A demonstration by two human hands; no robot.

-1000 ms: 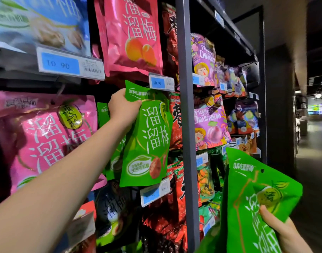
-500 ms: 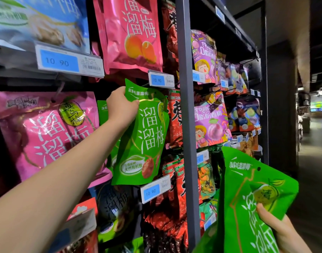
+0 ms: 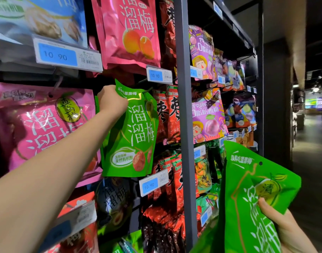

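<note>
My left hand [image 3: 111, 102] reaches up to the rack and grips the top left corner of a green snack bag [image 3: 133, 136] with white characters. The bag's top edge sits at a black hook [image 3: 146, 91] that sticks out of the rack; another green bag hangs just behind it. At the lower right my right hand [image 3: 280, 229] holds a second green snack bag [image 3: 247, 198] by its lower edge, thumb on the front, tilted and away from the rack.
A grey upright post [image 3: 184, 125] splits the rack. Pink bags [image 3: 41, 125] hang left, red bags [image 3: 172, 115] and purple bags [image 3: 207, 115] right. Blue price tags [image 3: 153, 184] stick out on rails. A dim aisle [image 3: 311, 143] opens at the right.
My left hand has pushed the green bag a little deeper and upward toward the hook. The right hand's bag has stayed low at the right, shifting only slightly.
</note>
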